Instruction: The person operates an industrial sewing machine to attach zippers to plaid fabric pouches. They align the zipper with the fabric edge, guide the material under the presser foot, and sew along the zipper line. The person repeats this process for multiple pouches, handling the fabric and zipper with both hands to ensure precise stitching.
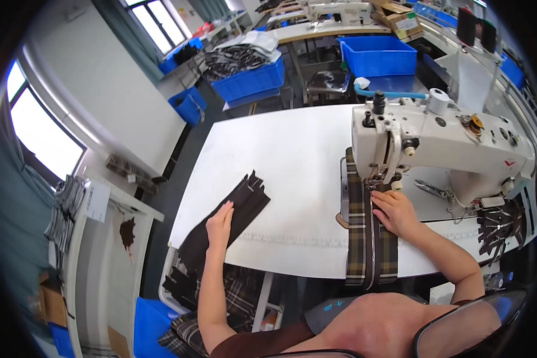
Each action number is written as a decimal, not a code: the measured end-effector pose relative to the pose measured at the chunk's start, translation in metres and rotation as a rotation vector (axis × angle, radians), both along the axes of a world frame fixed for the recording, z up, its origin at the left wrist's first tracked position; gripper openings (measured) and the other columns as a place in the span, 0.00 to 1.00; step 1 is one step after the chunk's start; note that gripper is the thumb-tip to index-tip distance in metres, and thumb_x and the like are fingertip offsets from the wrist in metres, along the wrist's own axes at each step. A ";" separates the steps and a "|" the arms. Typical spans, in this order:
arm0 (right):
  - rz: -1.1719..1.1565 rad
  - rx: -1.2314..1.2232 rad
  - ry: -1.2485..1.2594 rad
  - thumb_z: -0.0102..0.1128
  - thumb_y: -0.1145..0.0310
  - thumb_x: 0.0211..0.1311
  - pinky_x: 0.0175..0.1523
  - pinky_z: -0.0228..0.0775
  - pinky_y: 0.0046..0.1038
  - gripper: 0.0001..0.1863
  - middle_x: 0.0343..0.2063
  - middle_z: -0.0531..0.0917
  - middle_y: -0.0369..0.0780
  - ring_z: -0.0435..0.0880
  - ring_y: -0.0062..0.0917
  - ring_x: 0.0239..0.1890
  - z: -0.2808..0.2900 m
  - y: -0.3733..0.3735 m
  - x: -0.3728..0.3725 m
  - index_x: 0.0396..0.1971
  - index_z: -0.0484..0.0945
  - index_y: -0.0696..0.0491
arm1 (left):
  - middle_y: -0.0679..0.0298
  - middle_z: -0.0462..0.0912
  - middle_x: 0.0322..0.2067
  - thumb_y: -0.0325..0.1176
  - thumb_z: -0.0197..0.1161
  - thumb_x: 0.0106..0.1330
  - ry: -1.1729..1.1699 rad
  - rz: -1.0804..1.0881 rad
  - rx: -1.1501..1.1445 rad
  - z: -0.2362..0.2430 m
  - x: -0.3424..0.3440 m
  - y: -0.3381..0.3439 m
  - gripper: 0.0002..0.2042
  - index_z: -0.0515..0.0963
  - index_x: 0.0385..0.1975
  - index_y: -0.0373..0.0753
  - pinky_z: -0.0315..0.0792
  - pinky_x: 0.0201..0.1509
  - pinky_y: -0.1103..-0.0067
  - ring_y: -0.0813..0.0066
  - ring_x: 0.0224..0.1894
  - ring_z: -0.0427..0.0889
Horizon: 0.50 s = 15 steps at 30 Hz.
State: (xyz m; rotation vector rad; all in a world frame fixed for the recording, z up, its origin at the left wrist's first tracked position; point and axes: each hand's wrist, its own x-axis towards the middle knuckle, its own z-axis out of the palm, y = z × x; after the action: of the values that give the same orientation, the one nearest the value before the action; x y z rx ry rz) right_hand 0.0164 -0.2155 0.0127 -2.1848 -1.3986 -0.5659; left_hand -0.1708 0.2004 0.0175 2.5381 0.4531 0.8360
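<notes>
My left hand point(220, 224) lies flat, fingers together, on a stack of dark brown zippers point(232, 215) at the left edge of the white sewing table point(286, 161). My right hand point(394, 212) presses down on a brown plaid fabric strip point(358, 238) with a dark zipper along its middle, right in front of the presser foot point(376, 181) of the white sewing machine point(441, 143). The strip runs from under the needle toward me and hangs over the table's front edge.
Scissors point(431, 188) lie beside the machine base. More dark zippers point(500, 230) are piled at the right. Blue bins point(250, 80) point(377, 55) stand behind the table. A tray of plaid pieces point(185, 286) sits low on my left. A side shelf point(95, 250) stands further left.
</notes>
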 end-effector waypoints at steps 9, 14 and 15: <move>-0.034 0.006 -0.015 0.63 0.67 0.49 0.47 0.70 0.30 0.15 0.43 0.80 0.38 0.76 0.31 0.41 -0.001 -0.004 0.001 0.38 0.79 0.57 | 0.55 0.81 0.41 0.36 0.62 0.59 -0.040 0.024 0.323 -0.017 0.027 -0.009 0.12 0.80 0.39 0.37 0.75 0.42 0.74 0.61 0.40 0.82; -0.025 0.020 -0.004 0.63 0.67 0.49 0.47 0.70 0.29 0.15 0.43 0.80 0.38 0.76 0.30 0.41 -0.003 -0.004 0.001 0.37 0.79 0.57 | 0.56 0.81 0.41 0.36 0.58 0.62 -0.009 0.136 0.249 -0.023 0.050 -0.006 0.10 0.79 0.37 0.37 0.76 0.39 0.72 0.59 0.38 0.82; -0.025 0.020 -0.008 0.63 0.67 0.49 0.47 0.70 0.29 0.15 0.43 0.80 0.38 0.76 0.30 0.41 -0.004 -0.003 0.001 0.37 0.79 0.57 | 0.56 0.81 0.40 0.36 0.57 0.62 0.012 0.174 0.264 -0.020 0.054 -0.007 0.10 0.79 0.37 0.37 0.76 0.38 0.72 0.59 0.37 0.82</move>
State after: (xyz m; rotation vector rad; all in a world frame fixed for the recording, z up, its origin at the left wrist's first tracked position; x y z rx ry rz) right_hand 0.0176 -0.2187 0.0087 -2.1894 -1.3654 -0.5966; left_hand -0.1163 0.1937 -0.0027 2.7755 0.6098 1.0030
